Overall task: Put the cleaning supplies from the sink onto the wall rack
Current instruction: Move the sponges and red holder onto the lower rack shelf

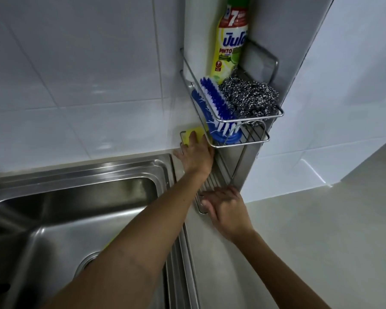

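Observation:
A steel wire wall rack [274, 115] hangs on the pillar right of the sink [80, 210]. Its upper shelf holds a yellow dish-soap bottle [228, 47], a blue scrub brush [212, 101] and a steel-wool scourer [250, 98]. My left hand [195, 156] reaches under that shelf and presses a yellow sponge [193, 132] into the far end of the lower shelf [212, 184]. My right hand [226, 205] rests on the near end of the lower shelf, fingers curled over its rim. A sliver of something yellow [112, 243] shows in the sink beside my left forearm.
White tiled wall [76, 74] rises behind the sink. A pale countertop [321, 241] spreads to the right of the sink and pillar. The sink drain [87, 262] shows partly under my left forearm.

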`<state>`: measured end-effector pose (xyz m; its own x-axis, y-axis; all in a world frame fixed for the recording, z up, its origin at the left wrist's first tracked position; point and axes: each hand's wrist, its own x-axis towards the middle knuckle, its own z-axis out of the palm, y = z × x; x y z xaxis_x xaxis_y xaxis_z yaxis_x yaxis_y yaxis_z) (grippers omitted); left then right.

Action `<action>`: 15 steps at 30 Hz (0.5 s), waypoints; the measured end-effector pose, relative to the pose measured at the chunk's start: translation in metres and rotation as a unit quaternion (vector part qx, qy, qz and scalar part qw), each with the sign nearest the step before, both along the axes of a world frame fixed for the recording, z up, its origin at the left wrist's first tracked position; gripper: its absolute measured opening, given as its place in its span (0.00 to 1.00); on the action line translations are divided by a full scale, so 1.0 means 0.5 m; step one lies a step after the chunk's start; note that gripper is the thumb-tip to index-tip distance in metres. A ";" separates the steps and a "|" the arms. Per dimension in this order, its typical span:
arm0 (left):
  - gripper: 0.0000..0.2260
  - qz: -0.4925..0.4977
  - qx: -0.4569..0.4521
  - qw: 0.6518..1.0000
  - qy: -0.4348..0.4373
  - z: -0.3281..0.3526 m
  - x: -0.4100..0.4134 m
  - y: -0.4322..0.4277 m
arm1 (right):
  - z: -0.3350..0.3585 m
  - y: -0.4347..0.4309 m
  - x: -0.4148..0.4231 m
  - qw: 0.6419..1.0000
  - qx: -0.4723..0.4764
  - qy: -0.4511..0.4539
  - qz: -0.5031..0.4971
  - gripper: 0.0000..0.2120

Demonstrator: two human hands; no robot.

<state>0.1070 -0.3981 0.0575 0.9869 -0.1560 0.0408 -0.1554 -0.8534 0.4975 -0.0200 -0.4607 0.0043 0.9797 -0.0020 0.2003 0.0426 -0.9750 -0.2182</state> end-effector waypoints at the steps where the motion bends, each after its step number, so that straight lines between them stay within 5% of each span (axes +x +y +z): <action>1: 0.21 -0.001 0.013 1.000 0.006 -0.008 0.008 -0.002 | -0.009 -0.006 -0.001 1.000 0.004 -0.021 0.009 0.29; 15: 0.25 -0.134 0.159 0.978 0.008 -0.021 0.079 0.054 | -0.010 -0.011 0.011 0.998 0.029 -0.050 0.036 0.34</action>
<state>0.1464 -0.3711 0.0471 0.9092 -0.4110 -0.0664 -0.3888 -0.8954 0.2170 -0.0143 -0.4664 -0.0005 0.9527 0.0529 0.2992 0.1365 -0.9543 -0.2657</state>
